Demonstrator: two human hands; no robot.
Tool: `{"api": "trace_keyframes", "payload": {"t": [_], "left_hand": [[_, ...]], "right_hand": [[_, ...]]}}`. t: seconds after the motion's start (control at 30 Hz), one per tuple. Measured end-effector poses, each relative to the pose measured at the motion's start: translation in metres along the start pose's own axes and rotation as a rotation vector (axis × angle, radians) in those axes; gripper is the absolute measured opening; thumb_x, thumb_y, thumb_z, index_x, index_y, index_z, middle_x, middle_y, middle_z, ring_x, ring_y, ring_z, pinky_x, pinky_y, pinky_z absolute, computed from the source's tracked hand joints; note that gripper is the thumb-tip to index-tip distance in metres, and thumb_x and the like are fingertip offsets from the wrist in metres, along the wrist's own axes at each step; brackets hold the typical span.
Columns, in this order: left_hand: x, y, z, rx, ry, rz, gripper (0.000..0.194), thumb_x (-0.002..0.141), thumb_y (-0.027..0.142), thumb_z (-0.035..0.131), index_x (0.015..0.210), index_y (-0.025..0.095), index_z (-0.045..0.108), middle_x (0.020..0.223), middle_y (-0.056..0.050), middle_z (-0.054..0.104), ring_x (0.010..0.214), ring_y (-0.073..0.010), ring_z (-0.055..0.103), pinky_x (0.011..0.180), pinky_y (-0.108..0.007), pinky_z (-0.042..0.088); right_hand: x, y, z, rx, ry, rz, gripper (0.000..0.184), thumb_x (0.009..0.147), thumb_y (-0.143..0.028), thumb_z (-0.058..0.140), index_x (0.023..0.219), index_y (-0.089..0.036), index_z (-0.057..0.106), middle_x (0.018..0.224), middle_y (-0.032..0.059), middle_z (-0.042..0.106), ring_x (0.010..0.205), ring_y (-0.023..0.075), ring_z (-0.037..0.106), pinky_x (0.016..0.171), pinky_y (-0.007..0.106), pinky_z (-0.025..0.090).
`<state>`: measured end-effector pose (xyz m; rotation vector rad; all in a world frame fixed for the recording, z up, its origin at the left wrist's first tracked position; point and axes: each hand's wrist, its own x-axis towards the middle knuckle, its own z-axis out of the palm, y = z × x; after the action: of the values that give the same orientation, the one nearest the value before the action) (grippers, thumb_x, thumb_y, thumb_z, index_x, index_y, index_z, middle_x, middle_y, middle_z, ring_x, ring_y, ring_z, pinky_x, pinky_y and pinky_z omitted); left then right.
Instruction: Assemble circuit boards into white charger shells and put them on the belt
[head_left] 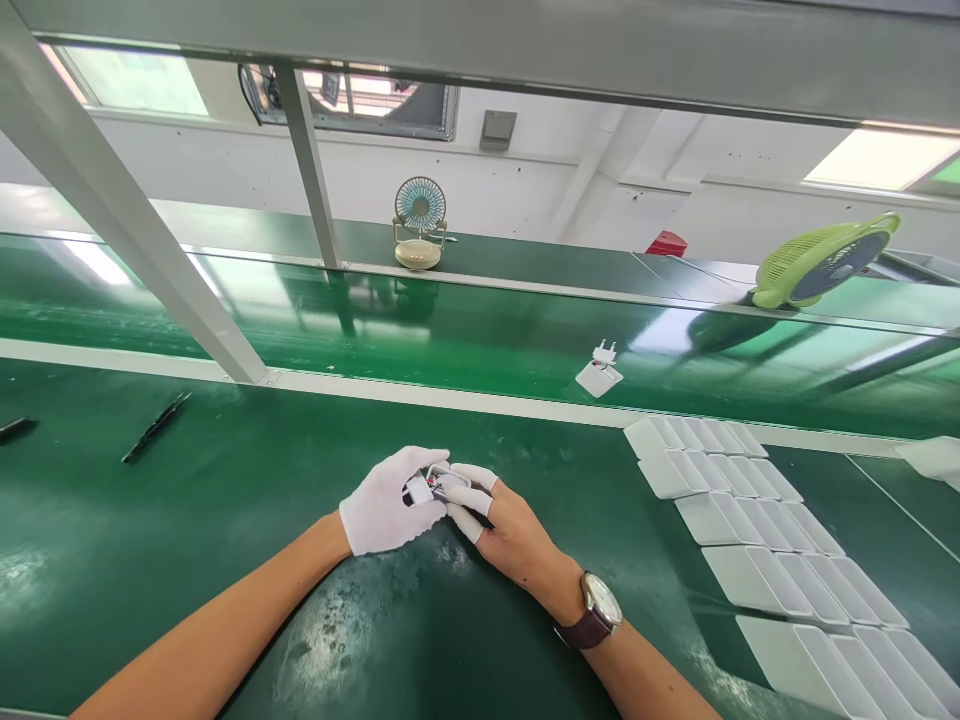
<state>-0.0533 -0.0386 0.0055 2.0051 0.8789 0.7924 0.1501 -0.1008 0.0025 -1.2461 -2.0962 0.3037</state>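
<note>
The left hand (386,503), covered by a white fabric glove, and the right hand (501,525), bare but for white finger cots on several fingertips and a brown-strapped wristwatch (598,612) on the wrist, met over the dark green work mat (187,560) near its middle. Both hands grasped a small white plastic part with a grey oval face (439,485), the left thumb and fingers pinching it from the left while the right fingertips pressed on it from the right; its finer detail was too small to make out. To the right, rows of white rectangular plastic shells (757,545) lay side by side on the mat, overlapping like tiles and running toward the near right corner. Beyond the mat ran a glossy green conveyor belt (450,330), on which a single white plug adapter with two prongs (600,372) lay well apart from the hands. At the far left of the mat lay black tweezers (156,427). A small teal desk fan on a cream base (418,225) stood on the far shelf, and a lime-green fan (821,260) sat tilted at the right.
</note>
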Motion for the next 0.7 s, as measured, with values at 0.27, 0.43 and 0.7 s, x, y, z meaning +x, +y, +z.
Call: {"api": "trace_keyframes", "payload": {"t": [0.27,0.43,0.7], "left_hand": [[0.000,0.001,0.000,-0.105,0.100,-0.041,0.100,0.057,0.018,0.081,0.147,0.027,0.037,0.139,-0.012,0.055,0.124,-0.0324,0.056,0.105,-0.052,0.049],[0.001,-0.002,-0.001,-0.119,0.092,-0.068,0.100,0.057,0.015,0.079,0.147,0.025,0.036,0.138,-0.013,0.055,0.120,-0.0306,0.057,0.105,-0.054,0.047],[0.002,0.003,0.015,-0.040,0.175,0.003,0.102,0.056,0.017,0.085,0.144,0.025,0.035,0.135,-0.012,0.055,0.112,-0.0280,0.061,0.092,-0.047,0.055]], "right_hand": [[0.003,0.001,-0.017,0.068,0.415,-0.023,0.048,0.092,-0.011,0.062,0.131,-0.037,0.060,0.126,0.0043,0.065,0.111,0.0190,0.068,0.095,0.034,0.060],[0.000,0.008,-0.011,0.015,0.103,0.024,0.035,0.095,-0.016,0.055,0.125,-0.033,0.065,0.118,0.0055,0.068,0.101,0.0189,0.070,0.086,0.034,0.061],[0.002,0.000,0.001,0.789,0.245,0.437,0.024,0.092,-0.037,0.061,0.112,-0.024,0.062,0.106,0.0070,0.071,0.091,0.0212,0.070,0.074,0.035,0.062]]}}
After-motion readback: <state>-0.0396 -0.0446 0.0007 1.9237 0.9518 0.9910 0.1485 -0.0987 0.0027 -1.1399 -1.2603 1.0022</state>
